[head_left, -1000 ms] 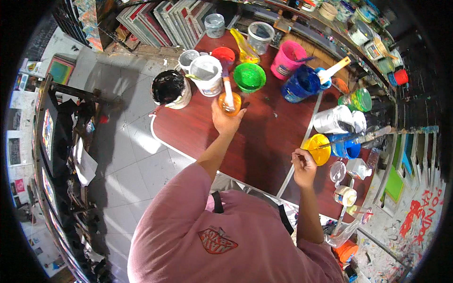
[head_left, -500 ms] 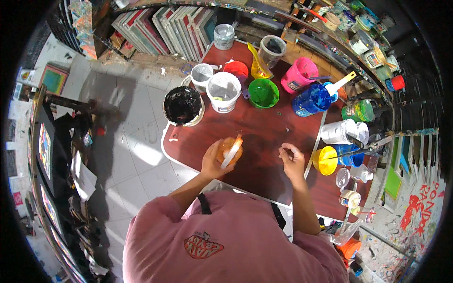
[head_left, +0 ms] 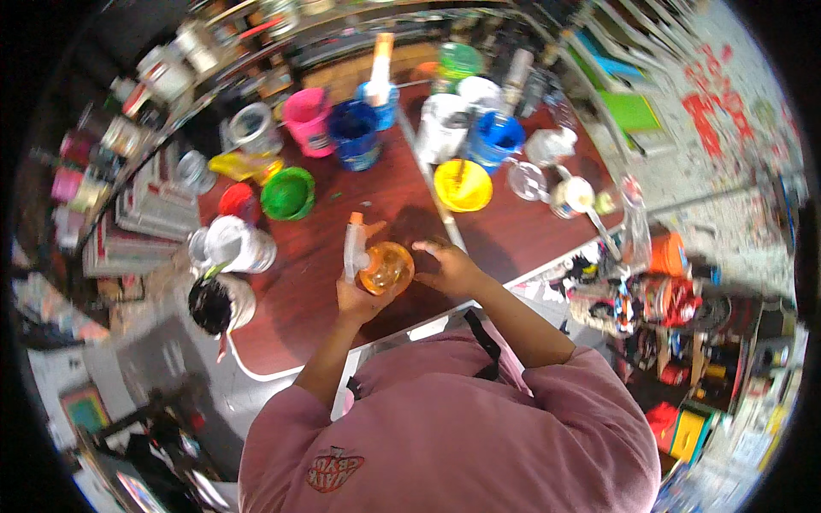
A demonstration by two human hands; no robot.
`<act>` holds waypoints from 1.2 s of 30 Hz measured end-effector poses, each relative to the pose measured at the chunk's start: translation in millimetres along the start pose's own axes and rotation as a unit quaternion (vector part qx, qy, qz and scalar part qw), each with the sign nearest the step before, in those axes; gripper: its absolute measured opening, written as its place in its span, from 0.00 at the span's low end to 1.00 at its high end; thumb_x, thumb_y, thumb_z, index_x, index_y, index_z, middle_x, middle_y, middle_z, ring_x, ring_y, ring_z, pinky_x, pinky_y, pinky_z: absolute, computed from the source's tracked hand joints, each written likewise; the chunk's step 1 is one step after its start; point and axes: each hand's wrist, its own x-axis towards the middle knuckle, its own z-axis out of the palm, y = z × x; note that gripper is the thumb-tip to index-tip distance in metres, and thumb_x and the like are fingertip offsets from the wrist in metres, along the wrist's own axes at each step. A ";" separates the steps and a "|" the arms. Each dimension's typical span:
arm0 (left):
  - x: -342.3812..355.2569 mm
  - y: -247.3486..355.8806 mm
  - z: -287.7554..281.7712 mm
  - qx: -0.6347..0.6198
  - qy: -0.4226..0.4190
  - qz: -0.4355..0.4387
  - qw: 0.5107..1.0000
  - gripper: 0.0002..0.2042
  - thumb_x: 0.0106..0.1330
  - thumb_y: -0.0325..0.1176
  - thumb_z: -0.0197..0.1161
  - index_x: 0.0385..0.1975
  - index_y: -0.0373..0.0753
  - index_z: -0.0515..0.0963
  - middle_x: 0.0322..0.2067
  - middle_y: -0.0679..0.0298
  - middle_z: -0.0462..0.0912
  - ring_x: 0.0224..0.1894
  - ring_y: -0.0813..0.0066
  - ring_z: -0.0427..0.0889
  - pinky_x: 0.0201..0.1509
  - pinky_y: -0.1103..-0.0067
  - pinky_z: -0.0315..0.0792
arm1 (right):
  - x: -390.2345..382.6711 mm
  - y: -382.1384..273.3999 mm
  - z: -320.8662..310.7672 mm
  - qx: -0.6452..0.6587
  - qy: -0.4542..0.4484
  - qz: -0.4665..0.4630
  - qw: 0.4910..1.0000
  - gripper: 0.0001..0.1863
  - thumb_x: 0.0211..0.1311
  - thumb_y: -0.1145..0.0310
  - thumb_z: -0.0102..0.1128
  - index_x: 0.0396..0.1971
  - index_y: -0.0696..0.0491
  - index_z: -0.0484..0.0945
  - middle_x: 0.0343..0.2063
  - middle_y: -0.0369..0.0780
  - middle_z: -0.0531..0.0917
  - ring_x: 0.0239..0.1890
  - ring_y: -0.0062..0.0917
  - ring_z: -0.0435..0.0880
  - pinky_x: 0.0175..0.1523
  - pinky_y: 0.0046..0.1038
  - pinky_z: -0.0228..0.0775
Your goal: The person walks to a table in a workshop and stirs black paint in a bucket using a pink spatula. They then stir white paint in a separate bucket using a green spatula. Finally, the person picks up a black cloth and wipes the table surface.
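An orange spray bottle (head_left: pixel 390 267) with a white and orange trigger head is held over the table, its round translucent body facing up towards me. My left hand (head_left: pixel 361 301) is wrapped round it from the near left side. Just to the right of the bottle is my right hand (head_left: pixel 451 270), fingers apart and slightly bent, holding nothing. A small gap shows between its fingertips and the bottle. Beyond them lies the dark red tabletop (head_left: pixel 342 231). The nearest tubs are a green one (head_left: pixel 288 194) and a yellow one (head_left: pixel 463 186).
Along the far side stand a red tub (head_left: pixel 239 202), a pink tub (head_left: pixel 307 122) and blue tubs (head_left: pixel 353 135). At the left edge are white tubs (head_left: pixel 241 244) and a tub of black paint (head_left: pixel 210 305). Clear cups and a pale jar (head_left: pixel 571 197) stand on the right.
My view has swung to the right. The spray bottle has been turned so its body shows more fully, still in my left hand. My right hand has come closer to it.
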 end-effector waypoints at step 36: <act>316.2 -28.3 576.7 0.345 -0.178 -0.035 0.921 0.36 0.34 0.40 0.74 0.49 0.39 0.68 0.42 0.55 0.76 0.46 0.62 0.74 0.49 0.72 0.68 | -439.2 271.8 -332.7 0.179 0.340 0.479 0.790 0.17 0.48 0.74 0.60 0.40 0.57 0.71 0.33 0.39 0.79 0.33 0.23 0.78 0.36 0.23 0.69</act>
